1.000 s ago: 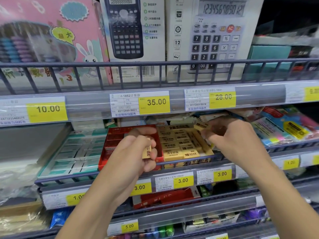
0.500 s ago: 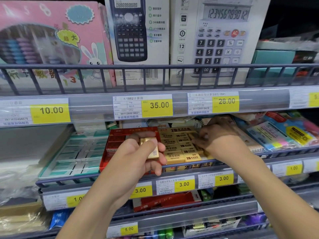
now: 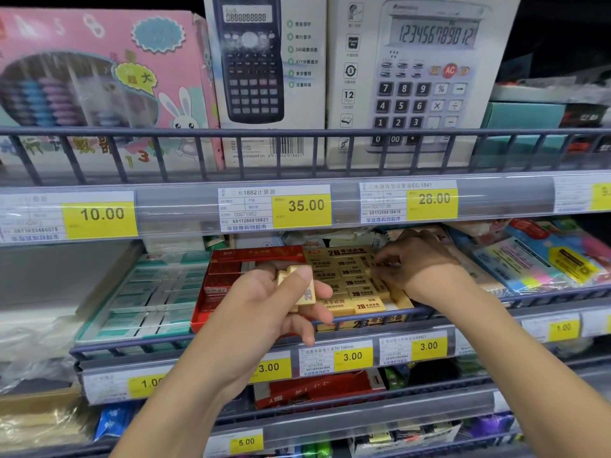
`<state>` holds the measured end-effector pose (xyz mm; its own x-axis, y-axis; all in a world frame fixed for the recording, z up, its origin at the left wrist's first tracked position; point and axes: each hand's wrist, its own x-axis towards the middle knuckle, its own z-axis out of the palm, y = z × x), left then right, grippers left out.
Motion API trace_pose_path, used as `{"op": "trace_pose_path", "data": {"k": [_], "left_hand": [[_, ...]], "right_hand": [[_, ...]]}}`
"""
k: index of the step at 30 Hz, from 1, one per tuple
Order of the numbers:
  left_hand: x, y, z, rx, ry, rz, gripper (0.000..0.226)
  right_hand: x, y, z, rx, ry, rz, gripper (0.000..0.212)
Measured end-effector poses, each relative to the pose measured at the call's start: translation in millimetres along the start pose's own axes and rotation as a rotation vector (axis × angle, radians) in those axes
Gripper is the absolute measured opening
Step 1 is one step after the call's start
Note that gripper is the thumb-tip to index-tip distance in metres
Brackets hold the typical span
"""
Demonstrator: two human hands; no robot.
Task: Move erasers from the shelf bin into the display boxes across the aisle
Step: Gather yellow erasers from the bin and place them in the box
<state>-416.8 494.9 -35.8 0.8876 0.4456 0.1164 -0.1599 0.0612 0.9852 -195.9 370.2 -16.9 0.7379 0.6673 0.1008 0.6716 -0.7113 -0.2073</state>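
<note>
A yellow 2B eraser display box [image 3: 390,320] sits on the middle shelf, filled with several tan erasers [image 3: 352,280]. To its left is a red display box [image 3: 218,276]. My left hand [image 3: 281,302] hovers in front of both boxes and holds a small stack of tan erasers [image 3: 305,290] under its thumb. My right hand [image 3: 416,262] reaches into the right side of the yellow box, its fingertips down among the erasers; what they grip is hidden.
A teal tray of white erasers [image 3: 139,309] lies left of the red box. Colourful packs [image 3: 542,259] fill the shelf to the right. A wire rail [image 3: 297,133] fronts the calculator boxes [image 3: 420,77] above. Price strips [image 3: 304,206] edge each shelf.
My right hand has gone from above the yellow box down into its right side. My left hand stays in front with its erasers. The camera has moved closer.
</note>
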Motion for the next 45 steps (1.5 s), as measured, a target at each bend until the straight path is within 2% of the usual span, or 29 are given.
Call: {"op": "trace_pose_path", "data": {"k": [2, 4, 6, 8, 10, 12, 15, 21, 23, 25, 27, 30, 34, 37, 39, 41, 45], "left_hand": [[-0.8, 1.5, 0.8, 0.018, -0.012, -0.011, 0.052], [-1.5, 2.4, 1.1, 0.052, -0.018, -0.018, 0.057], [-2.1, 2.4, 2.0, 0.085, -0.019, -0.011, 0.057], [-2.2, 1.1, 2.8, 0.085, 0.000, -0.002, 0.054], [-2.3, -0.2, 3.2, 0.092, 0.008, -0.002, 0.052], [-3.1, -0.8, 3.8, 0.125, -0.005, 0.005, 0.048], [-5.5, 1.1, 4.7, 0.136, -0.024, -0.004, 0.044], [-10.5, 2.7, 5.7, 0.075, -0.085, -0.040, 0.049], [-10.8, 3.2, 5.1, 0.066, -0.063, -0.045, 0.056], [-11.6, 4.1, 3.3, 0.068, -0.035, -0.034, 0.059], [-13.1, 4.0, 2.3, 0.129, -0.033, -0.010, 0.052], [-13.8, 1.9, 2.2, 0.176, -0.022, 0.024, 0.021], [-14.4, -0.2, 3.1, 0.149, 0.012, 0.054, 0.015], [-16.2, 0.0, 2.6, 0.133, 0.028, 0.072, 0.019], [-16.8, -0.7, 2.1, 0.122, 0.017, 0.077, 0.031], [-16.7, -1.8, 1.3, 0.131, 0.021, 0.091, 0.031], [-16.1, -6.1, -1.2, 0.222, 0.044, 0.144, 0.020]], "right_hand": [[-4.3, -0.6, -2.1, -0.042, 0.024, 0.001, 0.035], [-12.7, -3.2, -3.4, -0.041, 0.137, -0.048, 0.031], [-26.6, -6.4, -4.7, 0.184, 0.224, -0.175, 0.021], [-42.4, -14.1, -7.0, 0.557, 0.127, -0.332, 0.015], [-54.0, -21.4, -8.1, 0.798, -0.003, -0.509, 0.025], [-61.1, -28.8, -8.8, 0.857, -0.060, -0.631, 0.037], [-63.6, -35.6, -7.4, 0.845, -0.059, -0.723, 0.042], [-64.0, -36.8, -6.3, 1.022, -0.099, -0.746, 0.034], [-64.1, -37.1, -5.7, 1.078, -0.063, -0.695, 0.020], [-63.4, -37.9, -2.7, 1.128, -0.039, -0.578, 0.018], [-63.1, -37.5, 1.6, 1.181, -0.062, -0.457, 0.025], [-65.6, -38.9, 4.0, 1.250, -0.101, -0.388, 0.029], [-70.1, -35.8, 0.6, 1.303, -0.166, -0.440, 0.023], [-74.8, -32.3, -0.9, 1.240, -0.095, -0.540, 0.018], [-76.7, -31.6, 1.3, 1.200, -0.039, -0.591, 0.020], [-77.7, -30.1, 4.6, 1.182, -0.015, -0.626, 0.024], [-81.0, -24.0, 6.7, 1.289, -0.081, -0.566, 0.027]]}}
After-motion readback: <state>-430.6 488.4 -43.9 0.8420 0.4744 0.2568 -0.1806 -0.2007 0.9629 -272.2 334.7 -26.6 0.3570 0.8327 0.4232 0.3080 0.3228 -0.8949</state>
